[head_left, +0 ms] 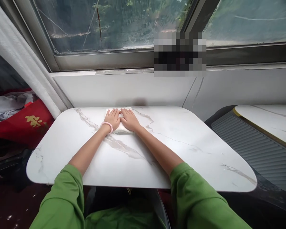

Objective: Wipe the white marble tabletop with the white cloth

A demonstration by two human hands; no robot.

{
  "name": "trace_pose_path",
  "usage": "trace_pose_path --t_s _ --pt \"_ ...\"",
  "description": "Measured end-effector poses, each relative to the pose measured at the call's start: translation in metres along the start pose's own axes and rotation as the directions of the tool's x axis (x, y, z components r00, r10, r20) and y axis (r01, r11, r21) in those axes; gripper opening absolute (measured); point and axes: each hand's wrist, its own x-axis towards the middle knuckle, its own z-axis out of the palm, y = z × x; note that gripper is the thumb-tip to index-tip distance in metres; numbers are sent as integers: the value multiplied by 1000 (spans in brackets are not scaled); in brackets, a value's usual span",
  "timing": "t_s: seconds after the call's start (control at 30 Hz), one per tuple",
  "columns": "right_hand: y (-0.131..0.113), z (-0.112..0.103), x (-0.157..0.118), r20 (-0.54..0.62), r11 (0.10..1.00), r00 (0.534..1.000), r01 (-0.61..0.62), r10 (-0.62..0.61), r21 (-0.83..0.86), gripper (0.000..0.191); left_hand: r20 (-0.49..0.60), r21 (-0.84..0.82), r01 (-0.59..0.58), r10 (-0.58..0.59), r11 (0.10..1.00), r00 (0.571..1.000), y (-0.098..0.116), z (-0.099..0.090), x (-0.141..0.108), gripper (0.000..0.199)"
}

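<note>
A folded white cloth [122, 128] lies on the white marble-patterned table [181, 152], close to its far edge. My left hand [113, 118], with a pink coiled band at the wrist, rests flat on the left part of the cloth, fingers stretched forward. Beside it my right hand [129, 119] presses flat on the cloth's right part, fingers also outstretched. The two thumbs come close together in the middle. Both hands cover much of the cloth, and only its near edge and small parts around the fingers show.
Beyond the table stand a white wall [121, 87] and a framed window [114, 28]. A white curtain [28, 54] hangs at the left, near a red bag [21, 122] with clothes in it. A second table [269, 117] with a grey ribbed side stands at the right.
</note>
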Motion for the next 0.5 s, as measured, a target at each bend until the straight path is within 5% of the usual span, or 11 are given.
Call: trace_pose_path --t_s 0.27,0.5 --pt "-50 -5 -83 -27 999 999 -22 21 -50 42 14 32 -66 65 997 998 29 -9 -89 52" --pt "-98 -20 -162 12 986 991 130 -130 -109 43 -43 27 -106 107 994 993 55 -21 -185 52"
